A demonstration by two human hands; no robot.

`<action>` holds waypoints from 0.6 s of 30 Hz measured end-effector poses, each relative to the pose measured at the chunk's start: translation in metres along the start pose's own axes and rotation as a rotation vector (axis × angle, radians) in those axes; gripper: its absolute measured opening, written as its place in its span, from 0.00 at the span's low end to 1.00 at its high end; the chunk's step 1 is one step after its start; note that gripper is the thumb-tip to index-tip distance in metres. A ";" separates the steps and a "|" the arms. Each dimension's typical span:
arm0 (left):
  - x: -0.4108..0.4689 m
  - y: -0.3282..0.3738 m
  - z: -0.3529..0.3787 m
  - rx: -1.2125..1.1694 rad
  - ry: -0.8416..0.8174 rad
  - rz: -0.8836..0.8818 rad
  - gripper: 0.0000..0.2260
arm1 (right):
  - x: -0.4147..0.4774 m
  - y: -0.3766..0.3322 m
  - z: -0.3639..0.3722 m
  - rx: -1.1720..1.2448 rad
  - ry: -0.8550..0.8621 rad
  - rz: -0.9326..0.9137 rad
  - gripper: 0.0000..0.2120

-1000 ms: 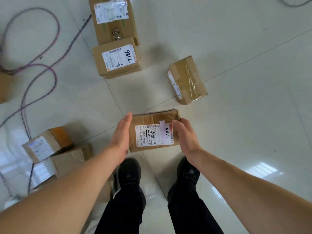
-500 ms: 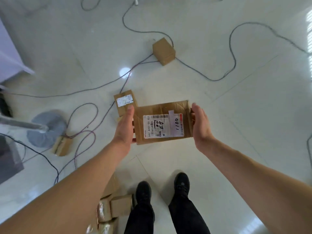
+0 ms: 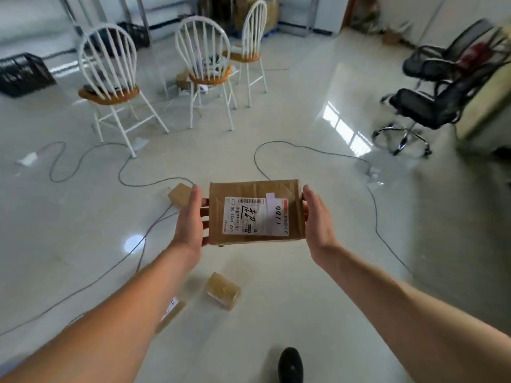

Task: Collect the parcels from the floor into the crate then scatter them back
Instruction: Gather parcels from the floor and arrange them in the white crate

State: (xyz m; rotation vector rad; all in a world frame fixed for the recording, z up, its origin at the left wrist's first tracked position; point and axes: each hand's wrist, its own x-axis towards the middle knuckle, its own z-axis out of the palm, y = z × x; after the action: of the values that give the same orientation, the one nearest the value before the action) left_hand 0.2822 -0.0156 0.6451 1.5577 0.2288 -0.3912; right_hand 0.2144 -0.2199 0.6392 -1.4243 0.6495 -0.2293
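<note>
I hold a brown cardboard parcel (image 3: 255,212) with a white shipping label in the air at the middle of the view. My left hand (image 3: 190,222) grips its left side, fingers curled against the edge and thumb up. My right hand (image 3: 318,219) holds the right side, its fingers hidden behind the box. On the floor lie a small brown parcel (image 3: 179,194) just behind my left hand, a taped parcel (image 3: 222,291) below the held one, and a labelled parcel (image 3: 172,310) partly hidden by my left forearm. A black crate (image 3: 23,73) stands far left.
Three white spindle-back chairs (image 3: 204,70) stand ahead, and black office chairs (image 3: 431,106) are at the right. Thin cables (image 3: 373,205) snake across the glossy tiled floor. My shoe (image 3: 290,364) shows at the bottom edge.
My view has lifted from the floor at my feet to the room ahead. The parcel stays held between both hands and has risen with them; different parcels now lie below.
</note>
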 end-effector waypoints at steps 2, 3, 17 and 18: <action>-0.009 0.014 0.024 0.025 -0.085 0.035 0.32 | -0.018 -0.016 -0.030 0.006 0.064 -0.058 0.32; -0.015 0.019 0.038 0.041 -0.127 0.053 0.32 | -0.027 -0.023 -0.046 0.005 0.100 -0.086 0.36; -0.212 0.022 0.269 0.140 -0.754 0.169 0.29 | -0.211 -0.043 -0.326 0.038 0.717 -0.248 0.39; -0.233 0.017 0.285 0.150 -0.797 0.173 0.29 | -0.230 -0.039 -0.347 0.041 0.746 -0.256 0.40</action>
State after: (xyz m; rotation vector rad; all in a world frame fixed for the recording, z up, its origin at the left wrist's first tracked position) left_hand 0.0460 -0.2765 0.7528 1.4366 -0.5586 -0.8669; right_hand -0.1508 -0.3981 0.7375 -1.3671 1.0519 -1.0004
